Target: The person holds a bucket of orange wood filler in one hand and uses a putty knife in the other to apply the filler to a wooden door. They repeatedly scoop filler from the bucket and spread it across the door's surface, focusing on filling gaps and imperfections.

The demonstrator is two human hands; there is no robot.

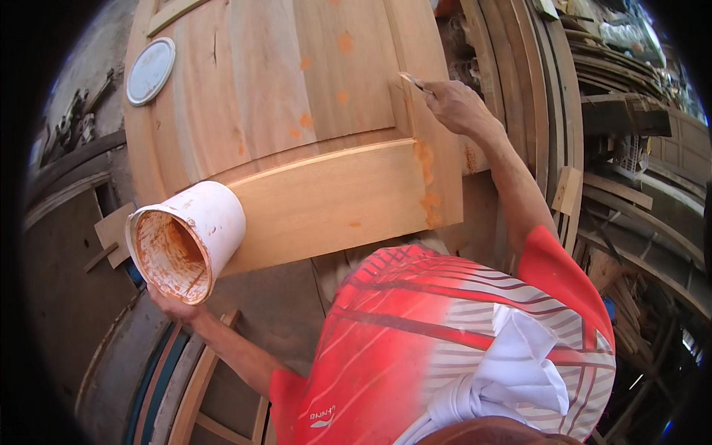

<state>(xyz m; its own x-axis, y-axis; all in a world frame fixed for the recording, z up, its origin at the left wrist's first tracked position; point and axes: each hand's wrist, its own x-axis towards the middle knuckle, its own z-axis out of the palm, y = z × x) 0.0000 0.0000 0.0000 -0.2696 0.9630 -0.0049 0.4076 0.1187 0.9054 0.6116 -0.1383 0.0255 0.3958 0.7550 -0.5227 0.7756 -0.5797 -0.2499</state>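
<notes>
A white plastic bucket (211, 215), its inside smeared with orange-brown paste, is tipped on its side with the mouth toward me. My left hand (174, 304) grips it at the lower rim, fingers partly hidden behind it. My right hand (456, 107) is closed round a small putty knife (412, 80), whose pale tip is at the inner edge of the right-hand frame piece of a wooden door (326, 189). Orange patches dot the door's panel, and a larger smear (429, 185) runs down its lower right corner.
A round pale lid (150, 71) lies on the door's left side. Long boards (519, 89) stand along the right, with stacked timber (623, 74) beyond. More planks (196, 393) lean at the lower left.
</notes>
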